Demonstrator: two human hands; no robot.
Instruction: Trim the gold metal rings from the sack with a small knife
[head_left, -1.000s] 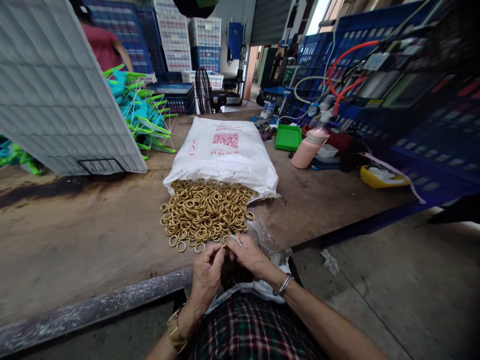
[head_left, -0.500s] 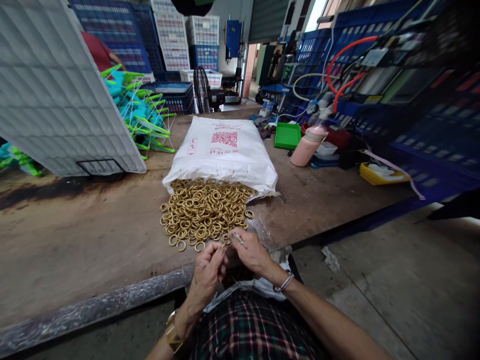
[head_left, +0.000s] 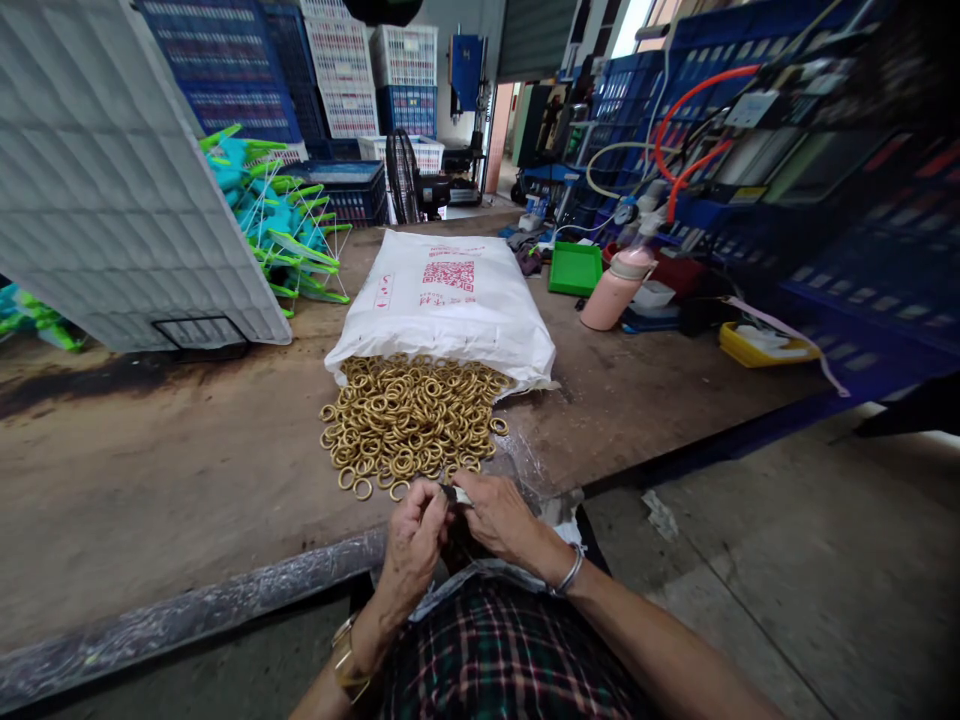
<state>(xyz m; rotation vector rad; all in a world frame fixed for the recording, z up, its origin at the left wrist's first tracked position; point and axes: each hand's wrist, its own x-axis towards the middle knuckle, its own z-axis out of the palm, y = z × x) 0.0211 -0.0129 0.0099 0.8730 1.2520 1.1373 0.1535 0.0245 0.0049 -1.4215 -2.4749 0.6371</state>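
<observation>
A heap of brass-coloured rings spills from the open mouth of a white sack onto the wooden bench. Just in front of the heap, at the bench's near edge, my two hands meet. My left hand is closed in a pinch on something small that I cannot make out. My right hand is closed on a small pale piece at its fingertips, touching the left hand's fingers. A clear plastic bag lies under and beside my hands.
A large white quilted panel leans at the back left, beside green and teal plastic hangers. A green tray, a pink bottle and a yellow tray sit at the right. Blue and white crates are stacked behind.
My hands have drawn slightly together and nearer to me, the fingertips now touching. The person in red at the back left has gone out of view.
</observation>
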